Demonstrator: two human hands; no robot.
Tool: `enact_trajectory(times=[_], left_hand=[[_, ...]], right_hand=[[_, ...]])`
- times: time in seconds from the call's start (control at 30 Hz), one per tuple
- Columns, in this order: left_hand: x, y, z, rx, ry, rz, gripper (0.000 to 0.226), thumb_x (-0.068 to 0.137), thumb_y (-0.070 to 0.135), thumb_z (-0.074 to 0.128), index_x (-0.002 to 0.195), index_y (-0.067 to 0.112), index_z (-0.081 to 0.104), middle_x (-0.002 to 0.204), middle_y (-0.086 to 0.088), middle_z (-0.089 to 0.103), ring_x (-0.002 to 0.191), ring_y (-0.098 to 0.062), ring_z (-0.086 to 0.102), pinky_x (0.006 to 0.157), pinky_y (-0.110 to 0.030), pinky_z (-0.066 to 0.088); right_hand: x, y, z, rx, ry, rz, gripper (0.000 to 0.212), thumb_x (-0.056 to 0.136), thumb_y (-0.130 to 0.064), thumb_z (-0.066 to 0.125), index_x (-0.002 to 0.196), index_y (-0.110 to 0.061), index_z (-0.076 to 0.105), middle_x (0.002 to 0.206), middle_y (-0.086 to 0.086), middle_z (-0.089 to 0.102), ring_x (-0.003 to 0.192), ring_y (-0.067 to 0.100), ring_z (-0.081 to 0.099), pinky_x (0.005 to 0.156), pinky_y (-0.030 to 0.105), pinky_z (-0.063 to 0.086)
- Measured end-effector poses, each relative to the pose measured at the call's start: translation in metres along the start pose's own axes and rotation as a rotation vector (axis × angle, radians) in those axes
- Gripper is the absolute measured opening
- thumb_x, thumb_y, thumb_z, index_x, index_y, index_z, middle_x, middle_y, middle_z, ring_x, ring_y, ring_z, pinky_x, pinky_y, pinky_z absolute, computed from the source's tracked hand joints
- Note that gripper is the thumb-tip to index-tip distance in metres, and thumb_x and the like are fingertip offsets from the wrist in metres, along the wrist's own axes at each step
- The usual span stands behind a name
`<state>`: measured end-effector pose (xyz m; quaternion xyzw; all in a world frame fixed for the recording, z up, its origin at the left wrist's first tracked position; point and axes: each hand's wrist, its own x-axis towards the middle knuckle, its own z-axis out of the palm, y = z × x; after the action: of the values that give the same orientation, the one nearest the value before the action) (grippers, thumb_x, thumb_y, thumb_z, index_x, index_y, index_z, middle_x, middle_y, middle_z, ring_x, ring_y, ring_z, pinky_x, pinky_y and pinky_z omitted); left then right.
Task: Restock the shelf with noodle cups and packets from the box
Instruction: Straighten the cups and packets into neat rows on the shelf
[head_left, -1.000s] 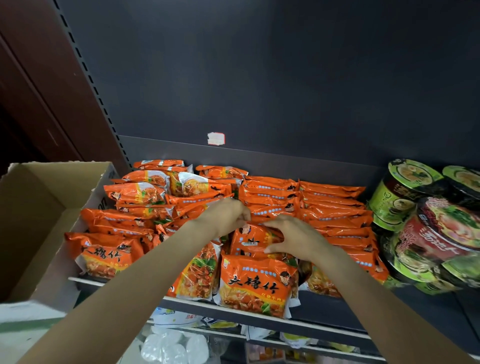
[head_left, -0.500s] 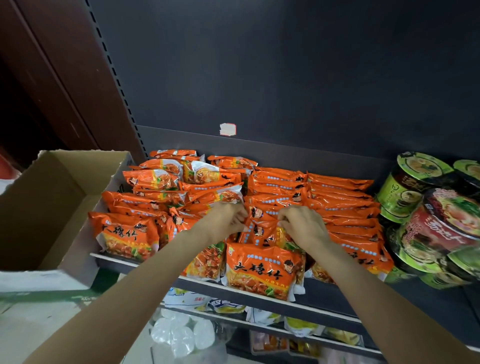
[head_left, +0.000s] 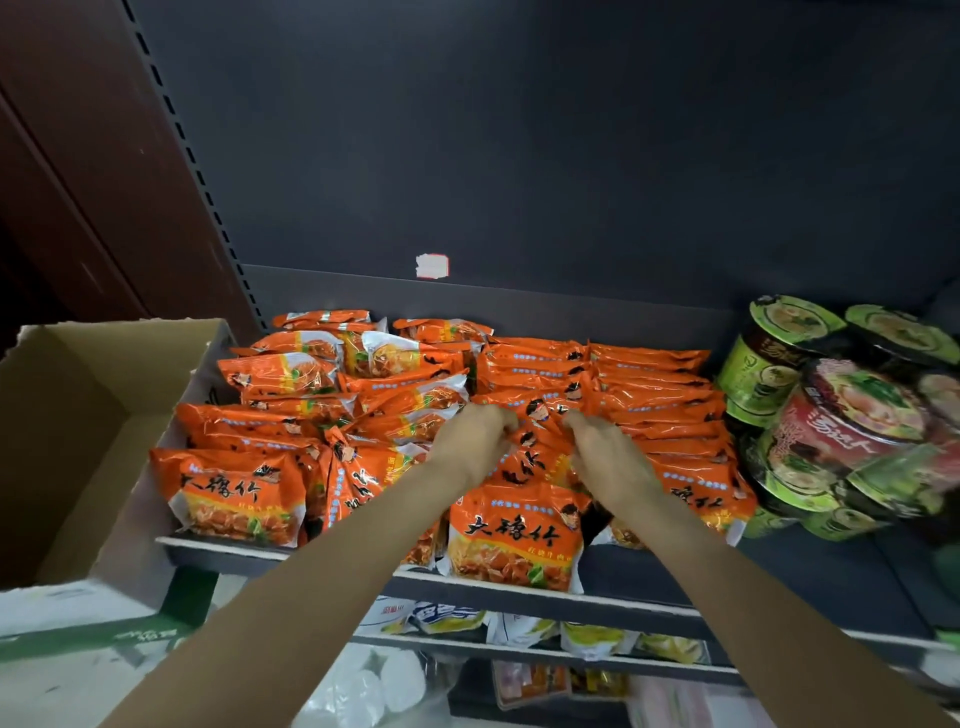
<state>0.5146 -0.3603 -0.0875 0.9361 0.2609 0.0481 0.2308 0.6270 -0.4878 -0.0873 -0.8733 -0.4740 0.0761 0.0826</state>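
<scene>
- Left hand (head_left: 474, 441) – fingers curled down onto the top edge of an orange noodle packet (head_left: 537, 447) standing in the middle row, pinching its crinkled foil
- Right hand (head_left: 608, 457) – fingers bent the same way on the packet's other corner, so both hands hold the one packet between them
- The front packet (head_left: 514, 535) just below the hands stands upright at the shelf lip; its glossy wrapper bears large black brush-style Chinese characters above a photo of a noodle dish, and a small cartoon face
- More orange packets (head_left: 234, 493) fill the dark metal shelf (head_left: 649, 571) in overlapping rows, shiny and creased
- Round noodle cups (head_left: 769, 364) with green and red printed lids are piled at the shelf's right end, lying tilted
- An open brown cardboard box (head_left: 67, 415), matte and plain inside, sits just left of the shelf
- A small pale label (head_left: 432, 266) is stuck on the shelf's back panel, its writing too blurred to read
</scene>
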Motion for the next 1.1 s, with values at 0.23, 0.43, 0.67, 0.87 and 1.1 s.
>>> enact_trajectory(times=[0.23, 0.43, 0.67, 0.87, 1.1], left_hand=[[0.005, -0.004, -0.002, 0.249, -0.193, 0.227, 0.054, 0.089, 0.025, 0.061, 0.139, 0.028, 0.042, 0.150, -0.011, 0.027, 0.137, -0.028, 0.028, 0.110, -0.045, 0.031], [0.004, -0.009, -0.001, 0.239, -0.122, 0.025, 0.059, 0.085, 0.024, 0.067, 0.132, 0.014, 0.034, 0.117, -0.014, 0.059, 0.105, -0.033, 0.059, 0.082, -0.040, 0.049], [0.008, -0.002, -0.008, 0.001, 0.001, 0.051, 0.023, 0.090, -0.001, 0.051, 0.105, 0.007, 0.067, 0.100, -0.011, 0.070, 0.092, -0.024, 0.066, 0.087, -0.037, 0.052], [0.009, 0.000, -0.014, 0.144, -0.057, 0.215, 0.023, 0.094, 0.016, 0.053, 0.113, 0.017, 0.066, 0.116, -0.004, 0.066, 0.107, -0.020, 0.061, 0.099, -0.040, 0.043], [-0.016, -0.020, -0.017, 0.346, -0.297, 0.251, 0.092, 0.076, 0.065, 0.060, 0.147, 0.018, 0.026, 0.149, -0.004, 0.032, 0.136, -0.023, 0.028, 0.111, -0.040, 0.023]], right_hand=[[0.004, -0.003, -0.005, 0.027, -0.071, -0.040, 0.090, 0.087, -0.015, 0.064, 0.149, -0.035, 0.002, 0.148, 0.007, 0.025, 0.134, 0.025, 0.036, 0.101, 0.040, 0.044], [0.011, -0.007, -0.006, 0.126, -0.065, -0.040, 0.084, 0.090, -0.007, 0.058, 0.149, -0.038, 0.006, 0.146, 0.007, 0.038, 0.129, 0.025, 0.044, 0.103, 0.042, 0.043], [0.006, -0.006, -0.006, 0.066, -0.010, -0.011, 0.071, 0.087, 0.003, 0.057, 0.142, -0.034, 0.031, 0.126, 0.010, 0.047, 0.101, 0.024, 0.058, 0.084, 0.036, 0.054], [-0.006, -0.007, 0.003, -0.035, -0.022, 0.003, 0.050, 0.085, -0.020, 0.067, 0.130, -0.013, 0.047, 0.130, 0.007, 0.038, 0.119, 0.022, 0.047, 0.099, 0.034, 0.046], [-0.030, -0.006, -0.004, 0.060, -0.061, -0.115, 0.065, 0.089, -0.043, 0.058, 0.144, -0.018, 0.033, 0.143, -0.001, 0.036, 0.132, 0.016, 0.032, 0.107, 0.032, 0.035]])
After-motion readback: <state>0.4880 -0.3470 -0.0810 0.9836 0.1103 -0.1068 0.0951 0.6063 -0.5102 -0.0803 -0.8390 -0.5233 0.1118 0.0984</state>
